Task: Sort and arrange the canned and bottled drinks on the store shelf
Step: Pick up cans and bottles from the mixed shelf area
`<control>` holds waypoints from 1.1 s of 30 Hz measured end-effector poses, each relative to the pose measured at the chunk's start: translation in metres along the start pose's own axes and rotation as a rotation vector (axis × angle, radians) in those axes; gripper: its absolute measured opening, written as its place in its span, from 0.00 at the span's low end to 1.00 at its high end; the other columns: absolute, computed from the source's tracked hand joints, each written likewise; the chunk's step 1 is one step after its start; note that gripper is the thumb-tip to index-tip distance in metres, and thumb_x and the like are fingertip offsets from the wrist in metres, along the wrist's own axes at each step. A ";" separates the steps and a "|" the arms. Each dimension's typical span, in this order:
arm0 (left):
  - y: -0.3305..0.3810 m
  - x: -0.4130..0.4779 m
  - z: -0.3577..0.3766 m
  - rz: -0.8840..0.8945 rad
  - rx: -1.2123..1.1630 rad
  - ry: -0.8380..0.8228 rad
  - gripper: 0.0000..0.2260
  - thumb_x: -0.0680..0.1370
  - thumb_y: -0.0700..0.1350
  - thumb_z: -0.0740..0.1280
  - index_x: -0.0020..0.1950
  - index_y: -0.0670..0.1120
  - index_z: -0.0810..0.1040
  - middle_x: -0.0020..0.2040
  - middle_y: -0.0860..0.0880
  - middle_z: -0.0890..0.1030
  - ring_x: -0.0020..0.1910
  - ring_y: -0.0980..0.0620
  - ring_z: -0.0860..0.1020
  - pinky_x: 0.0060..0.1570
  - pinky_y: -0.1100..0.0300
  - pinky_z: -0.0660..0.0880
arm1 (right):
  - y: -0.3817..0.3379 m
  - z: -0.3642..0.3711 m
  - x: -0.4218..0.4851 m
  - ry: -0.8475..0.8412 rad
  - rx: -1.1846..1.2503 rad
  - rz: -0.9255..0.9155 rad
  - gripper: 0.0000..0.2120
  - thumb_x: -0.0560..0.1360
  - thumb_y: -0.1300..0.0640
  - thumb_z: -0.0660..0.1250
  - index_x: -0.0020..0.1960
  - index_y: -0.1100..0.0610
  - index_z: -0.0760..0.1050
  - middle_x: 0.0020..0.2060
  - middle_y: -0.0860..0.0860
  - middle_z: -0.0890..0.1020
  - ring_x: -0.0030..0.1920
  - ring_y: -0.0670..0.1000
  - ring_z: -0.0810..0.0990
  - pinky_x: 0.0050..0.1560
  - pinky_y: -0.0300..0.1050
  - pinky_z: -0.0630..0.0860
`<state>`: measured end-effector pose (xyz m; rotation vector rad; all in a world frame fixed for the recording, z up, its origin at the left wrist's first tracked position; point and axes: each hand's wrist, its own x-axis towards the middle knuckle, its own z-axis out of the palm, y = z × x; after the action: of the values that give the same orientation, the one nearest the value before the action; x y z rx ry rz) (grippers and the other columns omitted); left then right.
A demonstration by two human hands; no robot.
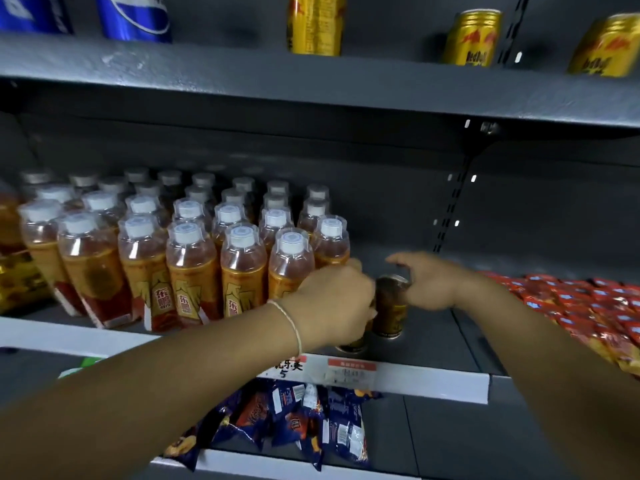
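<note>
Two dark gold cans stand on the middle shelf [433, 344], just right of several rows of orange bottled drinks [194, 268] with white caps. My left hand [332, 303] curls over the nearer can [351, 346], hiding most of it. My right hand [433, 282] holds the farther can [389, 310] from the right, thumb over its top rim. The two cans stand side by side, almost touching.
The upper shelf [311, 88] carries gold cans [472, 38] and blue cans [135, 17]. Red snack packets [595, 306] lie on the middle shelf at right. Blue snack bags [298, 420] fill the shelf below. Price tags [351, 370] line the shelf edge.
</note>
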<state>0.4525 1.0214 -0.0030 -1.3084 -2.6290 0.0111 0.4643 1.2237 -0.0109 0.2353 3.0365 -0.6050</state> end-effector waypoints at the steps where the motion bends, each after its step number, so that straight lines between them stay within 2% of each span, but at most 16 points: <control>1: -0.004 -0.003 -0.012 0.007 0.056 0.093 0.11 0.78 0.50 0.65 0.57 0.45 0.76 0.53 0.44 0.74 0.47 0.43 0.78 0.35 0.56 0.65 | -0.005 -0.006 0.004 0.029 0.087 -0.006 0.31 0.73 0.52 0.75 0.73 0.49 0.68 0.68 0.48 0.73 0.67 0.51 0.73 0.60 0.39 0.70; 3: -0.013 -0.009 -0.038 -0.034 0.211 0.242 0.10 0.76 0.48 0.66 0.55 0.46 0.77 0.51 0.45 0.76 0.46 0.42 0.78 0.31 0.56 0.61 | -0.023 -0.013 0.013 0.075 0.328 -0.052 0.36 0.73 0.57 0.76 0.76 0.52 0.63 0.71 0.53 0.70 0.69 0.52 0.72 0.62 0.42 0.72; 5: -0.024 -0.012 -0.054 -0.143 0.295 0.255 0.16 0.76 0.49 0.65 0.62 0.46 0.74 0.54 0.43 0.75 0.47 0.41 0.78 0.31 0.56 0.60 | -0.043 -0.017 0.021 0.071 0.465 -0.100 0.41 0.70 0.59 0.78 0.77 0.52 0.62 0.70 0.54 0.71 0.67 0.53 0.74 0.60 0.47 0.75; 7: -0.038 -0.013 -0.060 -0.273 0.299 0.149 0.21 0.76 0.50 0.63 0.67 0.44 0.68 0.58 0.41 0.73 0.47 0.41 0.77 0.32 0.56 0.64 | -0.060 -0.016 0.027 0.056 0.474 -0.144 0.44 0.67 0.57 0.80 0.77 0.51 0.61 0.67 0.51 0.73 0.64 0.51 0.76 0.58 0.46 0.76; 9: -0.049 -0.014 -0.059 -0.328 0.253 0.026 0.18 0.78 0.52 0.61 0.64 0.45 0.70 0.58 0.43 0.74 0.43 0.44 0.73 0.30 0.57 0.64 | -0.071 -0.009 0.032 0.040 0.504 -0.165 0.42 0.66 0.57 0.80 0.75 0.50 0.64 0.63 0.49 0.78 0.58 0.47 0.80 0.56 0.45 0.78; 11: -0.056 -0.015 -0.052 -0.321 0.154 -0.033 0.16 0.78 0.56 0.61 0.59 0.46 0.70 0.55 0.45 0.75 0.43 0.46 0.71 0.33 0.57 0.66 | -0.076 0.001 0.036 0.046 0.531 -0.171 0.39 0.66 0.59 0.81 0.71 0.49 0.67 0.56 0.48 0.81 0.54 0.47 0.81 0.57 0.48 0.80; 16: -0.058 -0.017 -0.033 -0.296 0.074 -0.047 0.32 0.73 0.62 0.66 0.69 0.46 0.64 0.59 0.43 0.71 0.54 0.44 0.75 0.40 0.56 0.68 | -0.073 0.019 0.045 0.112 0.565 -0.166 0.38 0.61 0.59 0.83 0.64 0.46 0.69 0.51 0.46 0.82 0.52 0.46 0.81 0.53 0.46 0.80; 18: -0.057 -0.018 -0.027 -0.270 0.016 0.009 0.31 0.71 0.63 0.68 0.65 0.47 0.66 0.54 0.45 0.72 0.52 0.45 0.74 0.40 0.56 0.67 | -0.072 0.023 0.047 0.143 0.573 -0.175 0.36 0.61 0.58 0.83 0.62 0.46 0.70 0.49 0.46 0.82 0.51 0.46 0.81 0.51 0.45 0.79; 20: -0.055 -0.021 -0.025 -0.236 -0.015 0.053 0.29 0.69 0.63 0.70 0.61 0.48 0.65 0.45 0.50 0.70 0.46 0.48 0.73 0.37 0.57 0.66 | -0.072 0.025 0.048 0.198 0.579 -0.177 0.31 0.62 0.60 0.81 0.59 0.46 0.71 0.49 0.46 0.82 0.50 0.47 0.81 0.50 0.46 0.80; 23: -0.054 -0.029 -0.027 -0.212 -0.053 0.093 0.31 0.68 0.61 0.73 0.62 0.48 0.65 0.38 0.55 0.66 0.41 0.49 0.71 0.35 0.57 0.68 | -0.074 0.031 0.044 0.297 0.593 -0.174 0.27 0.63 0.61 0.80 0.56 0.46 0.73 0.48 0.46 0.82 0.50 0.48 0.82 0.51 0.49 0.81; 28: -0.070 -0.048 -0.036 -0.260 -0.251 0.170 0.23 0.67 0.57 0.74 0.54 0.49 0.69 0.35 0.56 0.71 0.36 0.53 0.72 0.28 0.61 0.64 | -0.087 0.018 0.018 0.484 0.636 -0.199 0.31 0.59 0.58 0.83 0.51 0.38 0.70 0.48 0.42 0.81 0.49 0.41 0.81 0.47 0.40 0.78; 31: -0.079 -0.063 -0.055 -0.259 -0.300 0.263 0.23 0.66 0.57 0.75 0.52 0.49 0.70 0.31 0.54 0.73 0.31 0.57 0.73 0.26 0.62 0.65 | -0.107 -0.008 -0.004 0.547 0.563 -0.237 0.34 0.59 0.55 0.84 0.56 0.39 0.69 0.49 0.40 0.80 0.49 0.39 0.80 0.48 0.37 0.76; 33: -0.088 -0.076 -0.072 -0.252 -0.339 0.314 0.23 0.65 0.59 0.75 0.51 0.51 0.71 0.32 0.55 0.75 0.32 0.57 0.74 0.27 0.62 0.68 | -0.126 -0.024 -0.021 0.566 0.464 -0.267 0.36 0.58 0.52 0.84 0.59 0.41 0.68 0.50 0.39 0.79 0.50 0.40 0.79 0.47 0.37 0.75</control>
<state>0.4410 0.9023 0.0629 -0.9550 -2.5667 -0.6472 0.4656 1.1147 0.0610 0.0020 3.4282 -1.4996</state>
